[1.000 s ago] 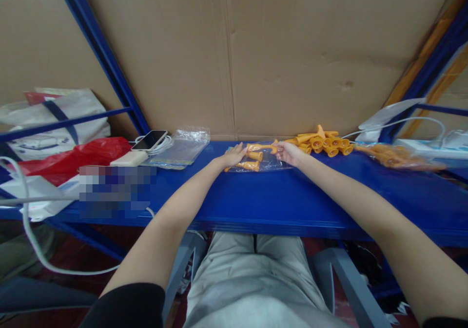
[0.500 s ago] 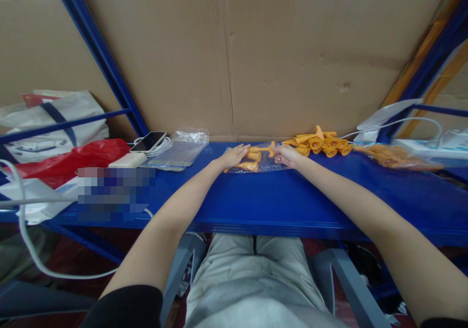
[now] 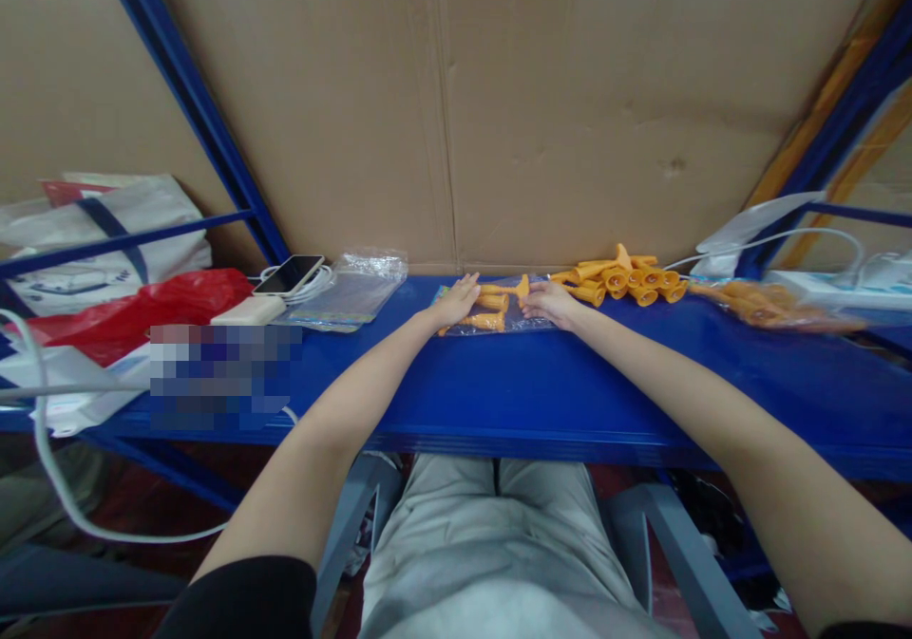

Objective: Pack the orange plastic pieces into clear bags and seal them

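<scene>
A clear bag (image 3: 499,311) on the blue shelf (image 3: 541,383) already holds a few orange pieces; the left hand (image 3: 456,301) lies flat on it, the right hand (image 3: 545,301) pinches another orange piece (image 3: 507,289) at its mouth, while a pile (image 3: 627,278) waits nearby

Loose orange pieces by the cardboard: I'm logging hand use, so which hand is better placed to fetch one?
Probably the right hand: the loose pile lies just beyond it, while the left hand rests on the clear bag.

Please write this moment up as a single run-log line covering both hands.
left hand: flat on clear bag | right hand: pushing orange part into bag | loose orange parts: heaped to the right | surface: blue shelf
</scene>
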